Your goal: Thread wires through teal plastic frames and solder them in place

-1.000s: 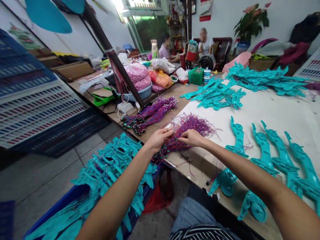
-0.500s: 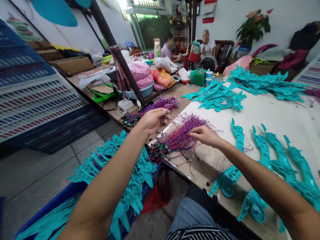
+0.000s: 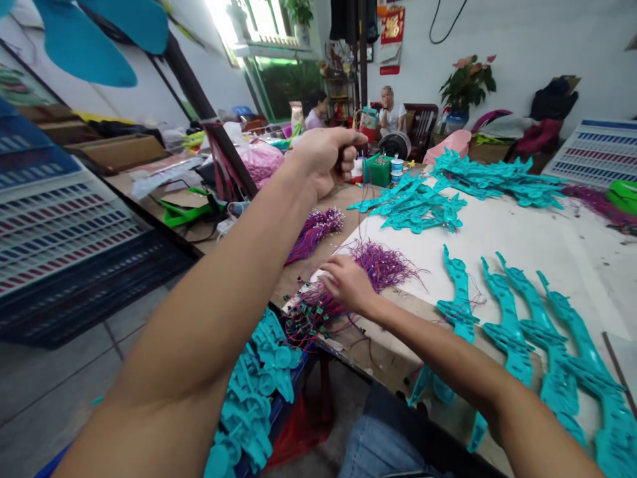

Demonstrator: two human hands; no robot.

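Note:
My left hand (image 3: 332, 156) is raised above the table, thumb and finger pinched on thin wires that hang down toward the pile. Lower, my right hand (image 3: 348, 284) lies over a heap of purple and red wires (image 3: 381, 265), its fingers curled; what they grip, if anything, is hidden. Small dark and green connectors (image 3: 306, 318) cluster at the near end of this heap. Behind it lies a second wire bundle (image 3: 318, 229) with pale tips. To the right of my right hand, a turquoise plastic part (image 3: 458, 292) rests on the table with wires beside it.
Several turquoise parts (image 3: 552, 332) lie at the right, with piles of them (image 3: 497, 174) farther back. More fill a blue crate (image 3: 293, 392) below the table edge. Stacked plastic crates (image 3: 84, 219) stand left. A green box (image 3: 378, 170) sits at the back; two people sit beyond.
My left hand has risen up and away from the wires, drawing thin strands. My right hand has moved left over the heap, toward the connectors. The camera view has shifted.

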